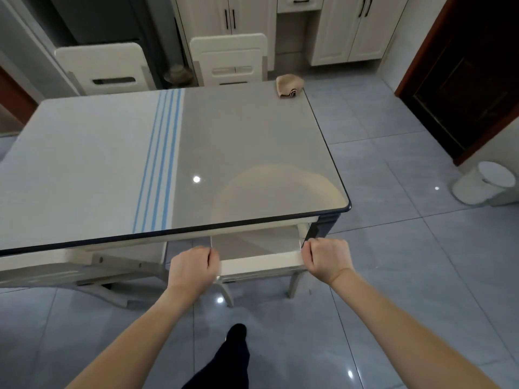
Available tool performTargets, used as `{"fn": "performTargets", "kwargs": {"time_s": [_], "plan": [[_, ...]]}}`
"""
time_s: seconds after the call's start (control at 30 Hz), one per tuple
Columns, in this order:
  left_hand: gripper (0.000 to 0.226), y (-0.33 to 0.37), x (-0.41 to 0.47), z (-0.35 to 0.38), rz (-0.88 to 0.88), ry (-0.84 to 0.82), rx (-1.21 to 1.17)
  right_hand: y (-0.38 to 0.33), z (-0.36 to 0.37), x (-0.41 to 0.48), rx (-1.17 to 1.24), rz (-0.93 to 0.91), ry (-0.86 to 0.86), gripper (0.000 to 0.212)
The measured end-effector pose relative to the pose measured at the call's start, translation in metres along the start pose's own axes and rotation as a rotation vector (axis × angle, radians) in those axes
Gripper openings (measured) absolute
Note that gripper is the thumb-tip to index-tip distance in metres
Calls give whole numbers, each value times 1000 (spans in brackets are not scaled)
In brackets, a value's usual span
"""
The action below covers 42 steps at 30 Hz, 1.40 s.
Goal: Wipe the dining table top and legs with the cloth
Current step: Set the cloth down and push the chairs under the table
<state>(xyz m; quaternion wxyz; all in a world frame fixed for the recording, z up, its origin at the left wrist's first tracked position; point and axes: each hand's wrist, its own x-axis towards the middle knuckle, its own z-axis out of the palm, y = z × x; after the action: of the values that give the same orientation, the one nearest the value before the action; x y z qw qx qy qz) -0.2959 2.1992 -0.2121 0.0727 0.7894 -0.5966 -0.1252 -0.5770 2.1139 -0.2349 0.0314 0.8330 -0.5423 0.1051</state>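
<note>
Now gripping a chair at the near right of the table, with the cloth far off.

Head view: left hand (193,266) and right hand (325,258) both clenched, fingers curled round either end of the top rail of a white chair (261,262) tucked under the near edge of the table (252,141). Holding no cloth. Cloth (289,86) bunched in a beige lump on the far right corner of the table top, well apart from both hands, ahead across the top. No clear long axis to the lump. Right hand nearer on that side, so likely the one to reach for it after letting go of the chair. Probably shifting the chair first to get at the near right leg (323,228); wiping seemingly not yet begun.
</note>
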Motion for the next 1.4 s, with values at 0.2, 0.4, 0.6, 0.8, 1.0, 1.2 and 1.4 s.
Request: {"fn": "performTargets", "kwargs": {"time_s": [0.2,0.4,0.6,0.8,1.0,1.2,1.4], "plan": [[32,8,16,-1,22,-2,-14,13,4,22,-18,2,-10,46],[29,6,34,-9,-2,-20,29,8,11,37,-25,-1,8,46],[31,0,51,-11,-1,-23,9,2,12,52,3,-16,65,47],[35,1,62,-11,17,-14,-26,9,17,66,2,-18,64,42],[34,-2,81,-15,8,-38,-56,9,23,80,23,-17,34,40],[37,-3,87,-11,43,-24,-45,13,23,86,31,-4,18,36],[39,-7,90,-10,36,-28,-64,9,20,87,22,9,28,36]]}}
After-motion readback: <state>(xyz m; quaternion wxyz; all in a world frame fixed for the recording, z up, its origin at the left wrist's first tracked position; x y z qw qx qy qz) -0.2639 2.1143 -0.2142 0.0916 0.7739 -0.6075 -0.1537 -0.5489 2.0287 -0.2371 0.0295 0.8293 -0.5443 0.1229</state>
